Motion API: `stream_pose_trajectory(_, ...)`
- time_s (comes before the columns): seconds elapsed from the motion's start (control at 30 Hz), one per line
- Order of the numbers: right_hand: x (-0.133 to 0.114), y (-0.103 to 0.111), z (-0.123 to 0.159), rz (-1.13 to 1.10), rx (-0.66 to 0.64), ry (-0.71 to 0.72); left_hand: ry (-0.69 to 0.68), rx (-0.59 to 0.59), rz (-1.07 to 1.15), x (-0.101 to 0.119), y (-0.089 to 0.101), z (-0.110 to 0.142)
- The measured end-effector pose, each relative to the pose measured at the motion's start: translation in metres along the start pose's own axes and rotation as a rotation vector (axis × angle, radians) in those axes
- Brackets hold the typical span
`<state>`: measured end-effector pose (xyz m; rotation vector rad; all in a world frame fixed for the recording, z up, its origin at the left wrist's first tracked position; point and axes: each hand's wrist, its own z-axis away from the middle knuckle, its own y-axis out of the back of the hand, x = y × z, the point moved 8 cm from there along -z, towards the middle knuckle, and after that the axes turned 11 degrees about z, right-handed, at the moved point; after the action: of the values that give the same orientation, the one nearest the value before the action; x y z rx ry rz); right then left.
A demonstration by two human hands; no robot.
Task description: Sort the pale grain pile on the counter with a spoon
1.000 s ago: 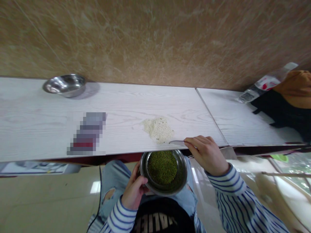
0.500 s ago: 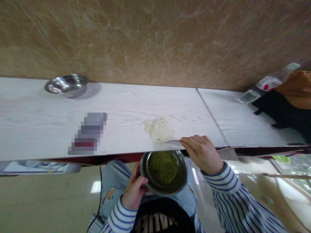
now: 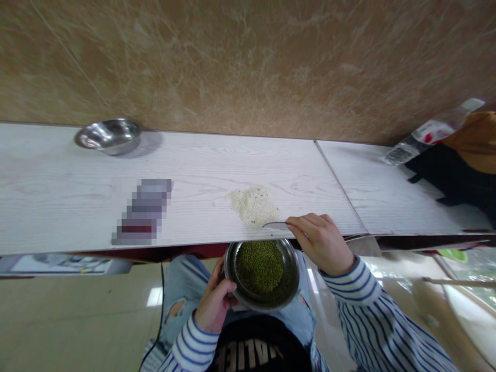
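Observation:
Low in front of my lap, my left hand (image 3: 217, 298) grips a steel bowl (image 3: 291, 268) by its left side, thumb on the rim. Small green beans (image 3: 260, 266), which look like mung beans, cover the bowl's bottom. My right hand (image 3: 320, 242) pinches a thin, curved metal spoon (image 3: 276, 225), seen nearly edge-on, just above the table's front edge. Its tip meets the near side of a flat heap of white grains (image 3: 253, 205), like rice, with a few dark specks in it. The spoon's handle is hidden in my fingers.
On the white table (image 3: 201, 160), a second steel bowl (image 3: 110, 137) stands at the back left. A pixelated flat item (image 3: 145, 212) lies left of the grains. To the right are a plastic bottle (image 3: 430, 132) and a dark and brown cloth item (image 3: 461, 170). A brown wall (image 3: 232, 67) rises behind.
The spoon and my right hand have shifted very slightly left and up along the near edge of the grains. My left hand and the bowl are nearly unchanged.

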<state>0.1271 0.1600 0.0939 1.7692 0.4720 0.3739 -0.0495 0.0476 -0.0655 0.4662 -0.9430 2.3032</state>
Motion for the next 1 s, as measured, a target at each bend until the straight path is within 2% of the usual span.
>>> stream_pose_trajectory(0.33, -0.0013, 0.0006, 0.0016, -0.021, -0.025, 0.042, -0.002, -0.029, -0.008, 0.0008, 0.0003, -0.0013)
stream_pose_trajectory(0.77, 0.0011, 0.0019, 0.0011, -0.025, 0.006, 0.043, -0.009, -0.013, -0.002, 0.0026, 0.0006, 0.0012)
stream_pose_trajectory(1.0, -0.0016, -0.0007, 0.0004, -0.028, -0.022, 0.056, 0.003, 0.009, 0.001, 0.0006, 0.0047, -0.0016)
